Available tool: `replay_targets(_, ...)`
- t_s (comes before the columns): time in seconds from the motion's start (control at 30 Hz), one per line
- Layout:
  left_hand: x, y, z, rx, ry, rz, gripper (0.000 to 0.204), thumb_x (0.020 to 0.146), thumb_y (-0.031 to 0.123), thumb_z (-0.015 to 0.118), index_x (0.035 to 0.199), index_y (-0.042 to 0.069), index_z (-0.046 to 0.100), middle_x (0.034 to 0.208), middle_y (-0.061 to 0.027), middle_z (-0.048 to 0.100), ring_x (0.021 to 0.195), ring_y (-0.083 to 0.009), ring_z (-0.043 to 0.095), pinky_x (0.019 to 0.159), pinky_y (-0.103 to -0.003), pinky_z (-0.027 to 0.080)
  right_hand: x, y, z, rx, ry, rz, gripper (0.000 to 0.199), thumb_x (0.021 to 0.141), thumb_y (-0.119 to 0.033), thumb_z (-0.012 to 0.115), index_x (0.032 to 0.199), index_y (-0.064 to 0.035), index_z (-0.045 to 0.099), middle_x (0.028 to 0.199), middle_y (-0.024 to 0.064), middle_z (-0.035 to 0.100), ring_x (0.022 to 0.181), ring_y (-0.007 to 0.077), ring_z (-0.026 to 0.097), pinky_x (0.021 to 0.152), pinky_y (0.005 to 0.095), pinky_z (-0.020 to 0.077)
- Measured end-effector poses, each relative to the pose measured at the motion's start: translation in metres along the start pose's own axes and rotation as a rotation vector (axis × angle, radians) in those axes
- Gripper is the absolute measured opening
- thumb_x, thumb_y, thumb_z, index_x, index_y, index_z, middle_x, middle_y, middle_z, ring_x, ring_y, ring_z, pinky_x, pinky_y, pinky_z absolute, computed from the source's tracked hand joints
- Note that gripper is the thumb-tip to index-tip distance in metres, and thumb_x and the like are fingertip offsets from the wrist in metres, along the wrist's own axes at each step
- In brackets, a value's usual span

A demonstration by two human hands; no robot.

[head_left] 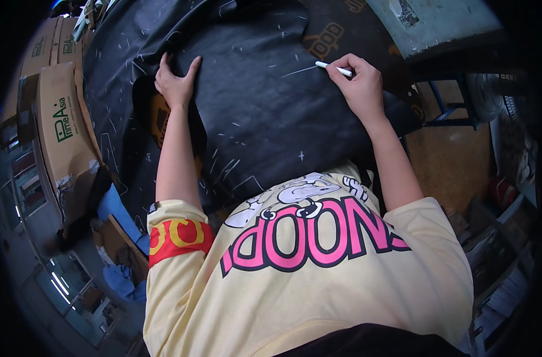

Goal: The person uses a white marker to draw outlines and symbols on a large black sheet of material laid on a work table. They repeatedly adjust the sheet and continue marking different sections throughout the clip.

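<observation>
One white marker (334,68): pinched in the right hand (361,82), its tip beside the end of a pale line (298,72)
Left hand (177,86): spread wide on the black sheet (253,107), grasping nothing
Black sheet: laid out under both hands, scattered with white marks (301,156)
Cartons (70,154): brown, at the left

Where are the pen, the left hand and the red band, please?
Pen (343,71), head view: on its rear part.
Left hand (174,89), head view: on its back.
Red band (179,250), head view: on its lower part.
</observation>
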State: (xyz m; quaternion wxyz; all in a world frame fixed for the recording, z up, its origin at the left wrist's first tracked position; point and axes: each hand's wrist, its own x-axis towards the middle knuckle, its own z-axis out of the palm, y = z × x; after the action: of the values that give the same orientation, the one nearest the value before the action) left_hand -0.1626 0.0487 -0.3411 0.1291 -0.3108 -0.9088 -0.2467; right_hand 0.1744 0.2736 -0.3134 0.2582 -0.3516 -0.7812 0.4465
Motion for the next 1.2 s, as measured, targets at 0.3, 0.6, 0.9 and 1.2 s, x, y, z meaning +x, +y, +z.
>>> replay_targets(0.3, -0.001, 0.001, -0.001, 0.033, 0.026, 0.017, 0.092, 0.073, 0.060, 0.080, 0.139, 0.004, 0.051, 0.128, -0.0134, 0.063, 0.126, -0.0326, 0.052, 0.110, -0.044, 0.033, 0.037, -0.009, 0.030, 0.069, -0.008, -0.083, 0.021, 0.091, -0.024, 0.075, 0.093, -0.0031, 0.072, 0.073, 0.0009, 0.068, 0.066, 0.0063, 0.062, 0.060, 0.0218, 0.0480)
replay_targets(0.6, -0.001, -0.004, 0.001, 0.003, -0.056, -0.051, 0.097, 0.074, 0.067, 0.074, 0.145, 0.007, 0.044, 0.138, -0.0107, 0.056, 0.137, -0.0295, 0.042, 0.116, -0.060, 0.017, 0.024, -0.002, 0.031, 0.498, 0.268, 0.028, 0.022, 0.097, -0.021, 0.067, 0.098, 0.0013, 0.067, 0.087, 0.0055, 0.069, 0.073, 0.0088, 0.064, 0.063, 0.0243, 0.0559)
replay_targets(0.9, 0.049, -0.028, 0.007, 0.282, -0.145, -0.216, 0.109, 0.074, 0.077, 0.066, 0.154, 0.011, 0.033, 0.155, -0.0164, 0.040, 0.152, -0.0374, 0.012, 0.115, -0.071, 0.004, 0.018, 0.018, 0.015, 0.484, 0.172, 0.058, 0.023, 0.100, -0.021, 0.062, 0.101, 0.0016, 0.065, 0.090, 0.0077, 0.069, 0.083, 0.0124, 0.069, 0.073, 0.0258, 0.0575)
replay_targets(1.2, 0.026, 0.046, 0.020, 0.024, 0.111, 0.056, 0.079, 0.086, 0.049, 0.070, 0.151, 0.015, 0.038, 0.158, -0.0173, 0.032, 0.148, -0.0478, 0.015, 0.113, -0.072, 0.009, 0.036, 0.030, 0.013, 0.272, 0.225, -0.033, 0.021, 0.097, -0.022, 0.066, 0.098, -0.0013, 0.066, 0.082, 0.0063, 0.070, 0.076, 0.0132, 0.068, 0.069, 0.0270, 0.0526)
